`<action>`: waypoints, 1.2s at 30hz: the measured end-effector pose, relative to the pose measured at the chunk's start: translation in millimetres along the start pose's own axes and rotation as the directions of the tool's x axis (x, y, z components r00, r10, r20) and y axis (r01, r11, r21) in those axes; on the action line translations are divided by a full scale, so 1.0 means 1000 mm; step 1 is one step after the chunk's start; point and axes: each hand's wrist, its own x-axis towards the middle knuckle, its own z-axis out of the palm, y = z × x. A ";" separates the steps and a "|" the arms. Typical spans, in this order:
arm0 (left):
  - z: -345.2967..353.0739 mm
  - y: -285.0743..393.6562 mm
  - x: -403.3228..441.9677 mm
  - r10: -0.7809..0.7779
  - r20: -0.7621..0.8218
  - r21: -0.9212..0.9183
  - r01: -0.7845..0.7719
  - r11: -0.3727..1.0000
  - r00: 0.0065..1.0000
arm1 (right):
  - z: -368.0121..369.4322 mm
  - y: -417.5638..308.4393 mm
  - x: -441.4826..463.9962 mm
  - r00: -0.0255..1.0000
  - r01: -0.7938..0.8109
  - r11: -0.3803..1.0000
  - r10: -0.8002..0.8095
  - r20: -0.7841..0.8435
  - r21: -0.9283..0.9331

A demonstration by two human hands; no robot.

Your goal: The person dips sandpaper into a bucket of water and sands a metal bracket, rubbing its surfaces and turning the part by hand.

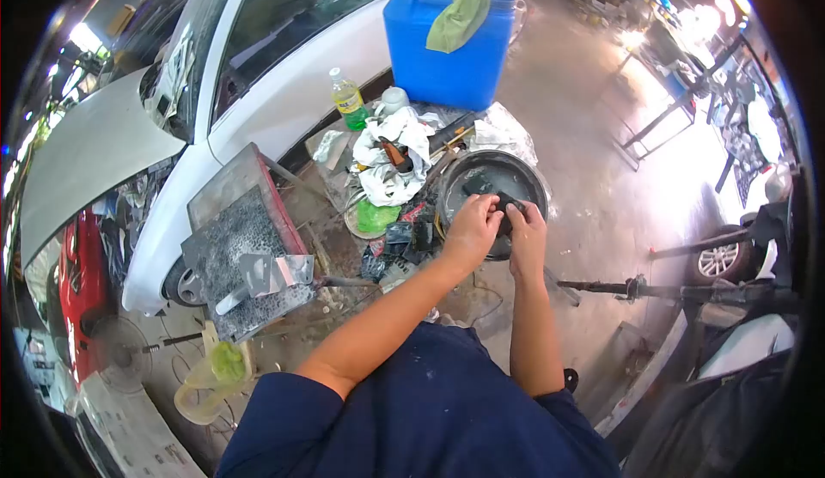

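Both hands meet over a round dark basin (540,184) of greyish water. Between the fingers is a small black piece (509,207) that looks like wet sandpaper. My left hand (473,227) grips it from the left with bent fingers. From the other side, my right hand (527,231) is closed on the same piece, thumb toward the left hand. Another dark patch (478,185) shows in the basin just beyond the fingertips; its kind is unclear. Parts of the held piece are hidden behind the fingers.
Left of the basin lie crumpled white cloths (397,153) and a green-liquid bottle (351,104). A blue jerrycan (447,57) with a green rag (464,12) stands behind. A speckled panel (236,242) rests at left, near a white car (301,53). A dark bar (636,289) juts from the right.
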 end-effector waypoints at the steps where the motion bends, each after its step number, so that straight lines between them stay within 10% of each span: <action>1: 0.001 0.000 -0.002 -0.037 -0.028 -0.058 0.035 0.998 0.999 | 0.005 -0.001 -0.005 1.000 0.019 0.999 -0.019 -0.004 0.046; 14: -0.046 -0.006 -0.018 -0.080 0.217 -0.136 0.111 0.984 0.973 | 0.002 -0.032 -0.022 0.958 0.071 0.933 0.035 0.286 -0.351; 22: -0.117 -0.011 -0.074 -0.295 0.021 -0.295 0.288 0.911 0.955 | 0.066 -0.027 -0.056 0.811 0.433 0.759 -0.092 0.577 -0.487; 25: -0.154 -0.042 -0.104 -0.111 -0.137 -0.138 0.092 0.986 0.984 | 0.105 -0.021 -0.087 0.738 0.404 0.817 -0.025 0.674 -0.412; 33: -0.267 -0.050 -0.202 -0.432 -0.134 -0.250 0.391 0.886 0.892 | 0.195 0.031 -0.154 0.551 0.296 0.862 0.197 0.811 -0.411; 36: -0.305 -0.051 -0.231 -0.319 -0.437 -0.113 0.300 0.947 0.841 | 0.231 0.054 -0.175 0.595 0.409 0.779 0.167 0.786 -0.475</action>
